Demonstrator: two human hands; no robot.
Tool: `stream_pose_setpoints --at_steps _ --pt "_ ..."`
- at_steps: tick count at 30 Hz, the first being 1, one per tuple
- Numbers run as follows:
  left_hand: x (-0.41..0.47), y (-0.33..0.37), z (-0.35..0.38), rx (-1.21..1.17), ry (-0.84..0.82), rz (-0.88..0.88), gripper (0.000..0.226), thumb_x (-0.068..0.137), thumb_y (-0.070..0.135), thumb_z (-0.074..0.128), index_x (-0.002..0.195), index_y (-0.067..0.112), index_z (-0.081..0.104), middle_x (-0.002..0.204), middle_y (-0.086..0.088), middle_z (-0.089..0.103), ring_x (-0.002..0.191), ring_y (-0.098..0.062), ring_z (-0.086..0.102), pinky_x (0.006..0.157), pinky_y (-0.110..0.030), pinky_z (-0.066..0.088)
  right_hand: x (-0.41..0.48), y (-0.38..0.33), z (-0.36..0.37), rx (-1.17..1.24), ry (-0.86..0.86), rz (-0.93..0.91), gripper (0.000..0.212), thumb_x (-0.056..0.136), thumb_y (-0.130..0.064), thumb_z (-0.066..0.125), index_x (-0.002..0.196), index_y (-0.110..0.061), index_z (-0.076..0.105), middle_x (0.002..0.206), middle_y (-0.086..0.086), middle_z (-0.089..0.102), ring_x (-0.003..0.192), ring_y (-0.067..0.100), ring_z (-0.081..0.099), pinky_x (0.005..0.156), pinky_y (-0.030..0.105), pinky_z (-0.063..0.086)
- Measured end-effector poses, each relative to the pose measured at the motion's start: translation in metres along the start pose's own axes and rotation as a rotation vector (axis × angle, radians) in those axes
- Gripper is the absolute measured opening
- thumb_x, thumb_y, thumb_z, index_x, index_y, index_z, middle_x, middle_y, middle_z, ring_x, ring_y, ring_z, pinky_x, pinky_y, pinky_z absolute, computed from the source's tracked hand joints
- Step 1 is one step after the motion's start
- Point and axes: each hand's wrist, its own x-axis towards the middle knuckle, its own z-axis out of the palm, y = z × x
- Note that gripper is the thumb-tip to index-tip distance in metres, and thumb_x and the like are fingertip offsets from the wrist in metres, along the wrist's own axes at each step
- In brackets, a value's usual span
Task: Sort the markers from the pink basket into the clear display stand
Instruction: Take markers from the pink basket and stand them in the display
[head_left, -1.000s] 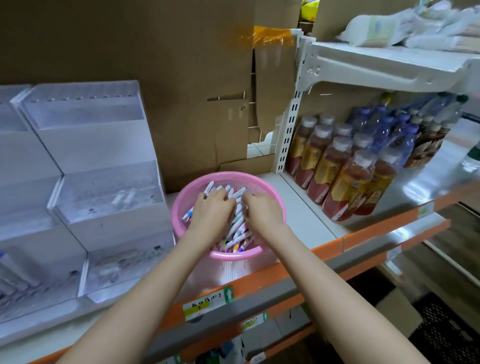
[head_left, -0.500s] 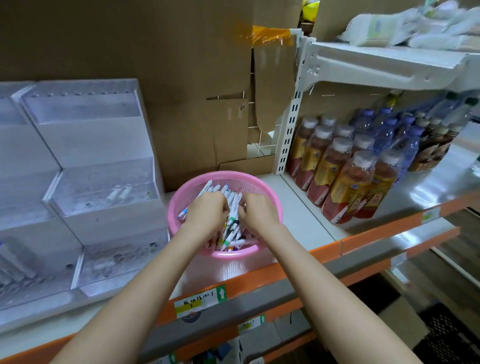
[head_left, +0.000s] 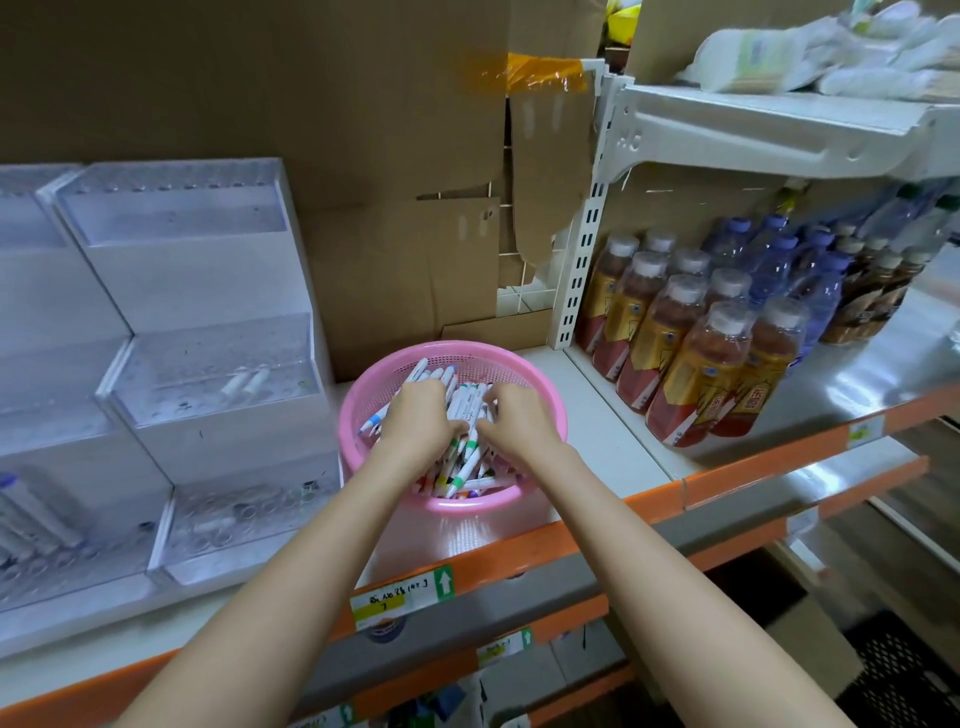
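Note:
A round pink basket (head_left: 349, 431) stands on the white shelf, full of several white markers (head_left: 470, 452) with coloured caps. Both my hands are inside it, side by side. My left hand (head_left: 418, 415) lies over the left part of the pile with its fingers curled down among the markers. My right hand (head_left: 517, 423) curls its fingers and thumb round a bunch of markers in the middle. The clear display stand (head_left: 208, 415) rises in stepped tiers to the left of the basket. Two white markers (head_left: 244, 383) lie in its middle tier.
A second clear stand (head_left: 47, 467) at the far left holds some pens low down. Brown cardboard (head_left: 363, 208) backs the shelf. Rows of drink bottles (head_left: 691, 358) fill the shelf on the right. An orange shelf edge (head_left: 519, 551) runs along the front.
My hands have drawn closer together in the basket and bunched the markers between them. The basket and the stand have not moved.

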Motion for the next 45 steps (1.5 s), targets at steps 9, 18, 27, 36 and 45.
stream_pose_setpoints --at_steps 9,18,27,36,45 --pt "0.001 0.001 -0.003 -0.051 -0.002 0.001 0.025 0.072 0.022 0.079 0.084 0.006 0.065 0.079 -0.008 0.065 0.076 -0.023 0.060 0.063 -0.036 0.048 0.005 0.006 0.001 0.132 0.024 0.012 0.013 0.086 -0.014 0.066 0.094 -0.006 0.072 0.093 0.009 0.072 0.083 0.021 0.066 0.075 0.033 0.053" --pt "0.001 -0.014 -0.003 -0.151 -0.027 -0.046 0.028 0.071 0.026 0.077 0.075 -0.001 0.071 0.074 -0.015 0.070 0.067 -0.025 0.065 0.065 -0.040 0.052 0.002 0.003 -0.007 0.151 -0.041 0.017 0.028 0.075 -0.013 0.074 0.102 -0.010 0.070 0.099 0.008 0.071 0.084 0.017 0.064 0.071 0.027 0.051" --pt "-0.006 -0.014 -0.003 -0.192 0.033 0.012 0.044 0.075 0.008 0.063 0.117 0.007 0.049 0.081 -0.008 0.062 0.072 -0.021 0.058 0.052 -0.034 0.041 -0.004 -0.003 -0.015 0.271 -0.030 -0.015 0.055 0.078 -0.004 0.068 0.131 -0.010 0.050 0.115 0.011 0.062 0.090 0.026 0.062 0.080 0.034 0.051" --pt "-0.019 -0.016 -0.009 -0.288 0.151 0.205 0.062 0.080 0.007 0.066 0.132 0.030 0.042 0.081 -0.005 0.065 0.067 -0.018 0.060 0.060 -0.037 0.050 -0.015 -0.011 -0.010 0.321 0.084 -0.173 0.024 0.081 -0.012 0.068 0.100 -0.016 0.055 0.096 -0.002 0.063 0.084 0.018 0.060 0.072 0.034 0.048" --pt "-0.045 -0.020 -0.039 -0.401 0.389 0.343 0.057 0.082 0.007 0.068 0.129 0.029 0.043 0.082 0.005 0.062 0.075 -0.010 0.061 0.068 -0.024 0.051 -0.035 -0.046 -0.017 0.400 0.182 -0.352 0.036 0.085 -0.006 0.060 0.118 -0.017 0.052 0.093 -0.002 0.068 0.081 0.011 0.064 0.071 0.031 0.054"
